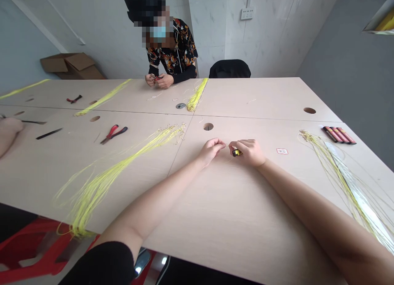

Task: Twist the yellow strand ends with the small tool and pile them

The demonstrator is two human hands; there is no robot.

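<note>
My left hand is closed in a pinch on the end of a thin yellow cord. Just to its right, my right hand is closed around a small black-and-yellow lighter, partly hidden by the fingers. The fingertips of both hands are close together above the table. A long bundle of yellow cords with small hooked ends lies left of my left arm. Another cord bundle lies to the right of my right arm, partly over a shiny clear strip.
Several red-and-black sticks lie side by side at the right. A small red-edged label is near my right hand. Red-and-black pliers lie at the left. Opposite, a person holds a small red tool. Round holes pierce the tabletop.
</note>
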